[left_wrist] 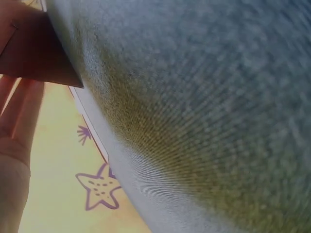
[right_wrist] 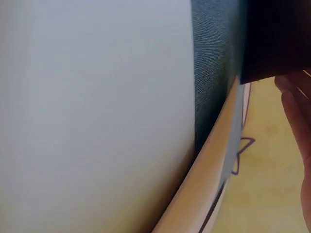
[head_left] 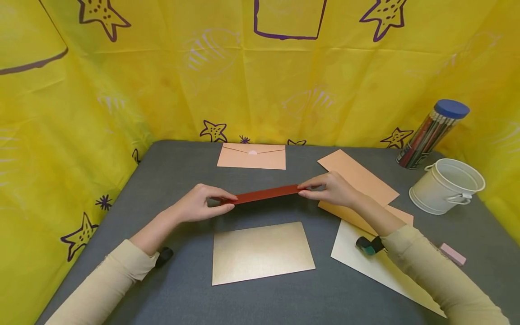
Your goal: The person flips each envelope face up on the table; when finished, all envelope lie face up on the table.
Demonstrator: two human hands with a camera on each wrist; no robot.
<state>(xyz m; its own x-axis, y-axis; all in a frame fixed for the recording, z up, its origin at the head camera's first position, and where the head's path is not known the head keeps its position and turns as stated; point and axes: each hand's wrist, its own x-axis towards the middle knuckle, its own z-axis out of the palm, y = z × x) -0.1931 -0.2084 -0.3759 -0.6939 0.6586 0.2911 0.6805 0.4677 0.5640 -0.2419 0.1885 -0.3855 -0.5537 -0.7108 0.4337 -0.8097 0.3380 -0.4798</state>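
Held above the middle of the table is a red envelope (head_left: 266,194), seen nearly edge-on in the head view. My left hand (head_left: 199,203) pinches its left end between thumb and fingers. At the other end, slightly higher, my right hand (head_left: 331,189) pinches it the same way. Part of a flap line shows on the envelope (left_wrist: 39,60) in the left wrist view; its face is dark in the right wrist view. Below the hands, on the table, lies a gold envelope (head_left: 262,255), apart from both.
A peach envelope (head_left: 252,159) with a round seal lies at the back. More peach envelopes (head_left: 361,178) and a cream one (head_left: 365,271) overlap under the right arm. On the right stand a white bucket (head_left: 432,192) and a pencil tube (head_left: 426,140); a pink eraser (head_left: 452,254) lies nearer.
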